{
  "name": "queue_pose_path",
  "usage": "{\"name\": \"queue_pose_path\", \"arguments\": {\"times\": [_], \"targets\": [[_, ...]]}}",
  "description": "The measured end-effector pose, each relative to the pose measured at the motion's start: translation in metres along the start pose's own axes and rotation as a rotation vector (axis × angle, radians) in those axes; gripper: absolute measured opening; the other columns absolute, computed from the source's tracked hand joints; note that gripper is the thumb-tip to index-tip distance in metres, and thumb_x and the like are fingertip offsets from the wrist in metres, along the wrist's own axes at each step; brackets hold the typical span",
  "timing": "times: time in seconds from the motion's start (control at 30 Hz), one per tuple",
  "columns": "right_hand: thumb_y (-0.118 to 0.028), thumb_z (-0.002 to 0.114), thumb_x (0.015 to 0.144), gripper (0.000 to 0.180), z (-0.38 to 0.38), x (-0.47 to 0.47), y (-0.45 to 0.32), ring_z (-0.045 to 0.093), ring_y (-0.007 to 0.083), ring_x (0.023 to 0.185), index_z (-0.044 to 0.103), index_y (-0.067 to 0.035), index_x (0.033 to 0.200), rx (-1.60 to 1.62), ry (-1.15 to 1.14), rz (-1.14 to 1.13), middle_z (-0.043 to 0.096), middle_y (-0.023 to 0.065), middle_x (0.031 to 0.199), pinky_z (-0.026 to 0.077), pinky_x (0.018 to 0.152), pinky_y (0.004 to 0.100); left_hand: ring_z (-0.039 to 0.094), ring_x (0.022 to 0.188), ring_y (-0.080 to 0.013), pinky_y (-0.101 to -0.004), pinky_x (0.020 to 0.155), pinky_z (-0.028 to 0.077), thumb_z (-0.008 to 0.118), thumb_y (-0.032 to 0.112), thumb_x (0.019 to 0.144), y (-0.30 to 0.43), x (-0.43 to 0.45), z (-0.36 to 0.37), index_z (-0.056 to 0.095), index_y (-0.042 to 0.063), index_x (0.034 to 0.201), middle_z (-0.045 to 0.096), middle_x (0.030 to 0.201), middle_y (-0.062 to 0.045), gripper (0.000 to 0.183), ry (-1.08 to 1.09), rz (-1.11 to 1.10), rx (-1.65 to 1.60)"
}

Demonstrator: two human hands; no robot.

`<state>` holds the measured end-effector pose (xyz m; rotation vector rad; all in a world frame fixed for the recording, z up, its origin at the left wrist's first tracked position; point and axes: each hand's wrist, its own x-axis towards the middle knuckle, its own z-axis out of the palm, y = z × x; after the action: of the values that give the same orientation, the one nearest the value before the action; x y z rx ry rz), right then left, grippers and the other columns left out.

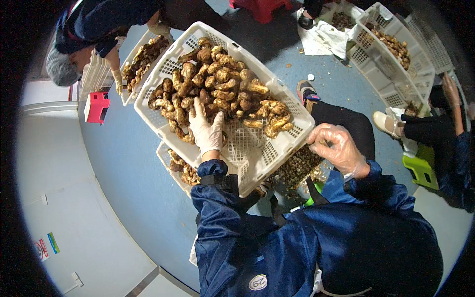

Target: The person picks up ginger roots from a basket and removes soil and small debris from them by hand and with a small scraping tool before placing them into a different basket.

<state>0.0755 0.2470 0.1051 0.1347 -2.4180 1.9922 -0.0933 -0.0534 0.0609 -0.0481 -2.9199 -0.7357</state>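
A white perforated plastic crate [237, 148] stands tilted in front of me, heaped with brown and yellowish mushrooms [222, 80]. My left hand [206, 128], in a white glove, reaches over the near side of the heap. Its thumb and index finger are spread, and the fingertips touch the mushrooms. My right hand [339, 148] wears a clear plastic glove and hovers just off the crate's right corner. Its fingers are curled together; whether something small sits between them is hidden. Beneath that hand lies a pile of dark trimmings [300, 167].
Under the crate's left side, another crate [163, 154] holds more mushrooms. A co-worker [107, 29] bends over a mushroom crate [128, 89] beside a red stool [97, 107]. At right are stacked crates [393, 81], another person's legs [423, 128] and a green stool [421, 169].
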Motion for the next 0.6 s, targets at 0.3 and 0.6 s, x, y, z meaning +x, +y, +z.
{"name": "queue_pose_path", "arguments": {"times": [0.3,0.6], "targets": [[-0.004,0.065,0.081,0.009,-0.005,0.008,0.005,0.062,0.023,0.083,0.061,0.003,0.084,0.052,-0.045,0.105,0.062,0.0134,0.085,0.048,0.078,0.0332,0.053,0.111,-0.0317,-0.0413,0.094,0.047,0.07,0.01,0.075,0.002,-0.013,0.017,0.048,-0.003,0.11,0.049,0.12,-0.023,0.044,-0.025,-0.165,-0.102],[0.0,0.066,0.083,0.006,0.035,0.026,-0.038,0.062,0.0148,0.094,0.061,0.001,0.081,0.402,-0.022,-0.05,0.064,0.0085,0.105,0.05,0.086,0.0276,0.054,0.118,-0.027,-0.0374,0.1,0.046,0.066,0.016,0.073,0.095,-0.153,-0.055,0.037,-0.005,0.139,0.048,0.137,-0.017,0.075,-0.431,-0.4,-1.594]]}}
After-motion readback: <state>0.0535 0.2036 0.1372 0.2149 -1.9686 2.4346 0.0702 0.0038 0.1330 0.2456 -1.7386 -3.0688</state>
